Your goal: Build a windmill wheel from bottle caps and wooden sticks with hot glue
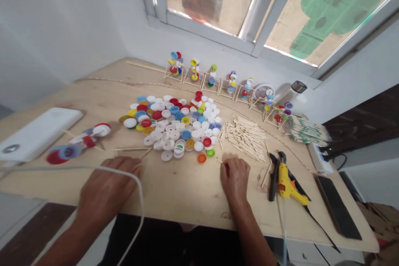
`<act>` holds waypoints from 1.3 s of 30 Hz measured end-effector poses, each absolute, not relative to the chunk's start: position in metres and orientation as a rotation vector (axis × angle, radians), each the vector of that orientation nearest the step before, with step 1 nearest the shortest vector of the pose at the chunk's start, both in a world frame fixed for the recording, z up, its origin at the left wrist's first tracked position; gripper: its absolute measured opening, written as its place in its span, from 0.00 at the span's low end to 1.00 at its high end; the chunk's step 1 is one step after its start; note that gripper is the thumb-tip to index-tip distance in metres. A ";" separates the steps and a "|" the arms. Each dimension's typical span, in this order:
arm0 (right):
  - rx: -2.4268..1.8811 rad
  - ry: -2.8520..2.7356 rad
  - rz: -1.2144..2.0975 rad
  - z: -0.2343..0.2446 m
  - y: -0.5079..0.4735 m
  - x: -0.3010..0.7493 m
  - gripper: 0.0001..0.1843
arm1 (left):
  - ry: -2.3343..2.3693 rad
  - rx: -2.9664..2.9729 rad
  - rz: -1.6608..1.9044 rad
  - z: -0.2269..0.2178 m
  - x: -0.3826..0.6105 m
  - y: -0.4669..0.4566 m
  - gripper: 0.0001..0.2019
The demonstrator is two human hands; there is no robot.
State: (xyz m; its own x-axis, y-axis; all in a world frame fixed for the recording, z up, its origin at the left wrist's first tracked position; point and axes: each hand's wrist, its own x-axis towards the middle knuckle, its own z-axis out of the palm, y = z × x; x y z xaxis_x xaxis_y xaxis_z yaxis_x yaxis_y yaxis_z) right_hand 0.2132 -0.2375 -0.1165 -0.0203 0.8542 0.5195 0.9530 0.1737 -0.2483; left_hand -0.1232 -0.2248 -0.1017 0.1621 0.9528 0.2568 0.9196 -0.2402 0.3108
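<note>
My left hand (109, 183) rests low over the table with its fingers curled round wooden sticks (132, 149) that meet at an angle past the fingertips. My right hand (235, 176) is closed near the table edge, and the tip of a short stick pokes out on its left side. Between and beyond my hands spreads a pile of coloured bottle caps (171, 128). Loose wooden sticks (246, 137) lie heaped behind my right hand. A wheel of bottle caps and sticks (82, 141) is left of my left hand.
Several cap wheels on stick frames (212, 81) line the wall. A yellow glue gun (285, 181), a black phone (338, 207) and a power strip (319, 158) are at right. A white box-like device (40, 131) lies left. A white cable (139, 193) crosses over my left hand.
</note>
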 end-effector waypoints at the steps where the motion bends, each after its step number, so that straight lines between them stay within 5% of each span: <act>1: -1.703 -1.893 -0.227 -0.116 -0.238 0.213 0.08 | 1.835 2.383 0.637 -0.103 -0.114 -0.226 0.18; 25: -1.504 -2.083 -0.187 -0.102 -0.235 0.198 0.10 | 1.430 2.647 0.696 -0.109 -0.022 -0.214 0.12; 39: -1.375 -2.364 -0.300 -0.104 -0.178 0.196 0.07 | 1.573 2.614 0.634 -0.100 0.006 -0.189 0.12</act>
State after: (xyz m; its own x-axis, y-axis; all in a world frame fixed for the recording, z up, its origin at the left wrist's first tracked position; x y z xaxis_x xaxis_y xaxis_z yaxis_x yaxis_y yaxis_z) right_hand 0.1963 -0.1783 -0.1040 -0.4441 0.7852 0.4315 0.8681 0.4963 -0.0098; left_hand 0.0060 -0.1889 -0.0999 0.4077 0.8520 0.3286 0.8418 -0.4901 0.2264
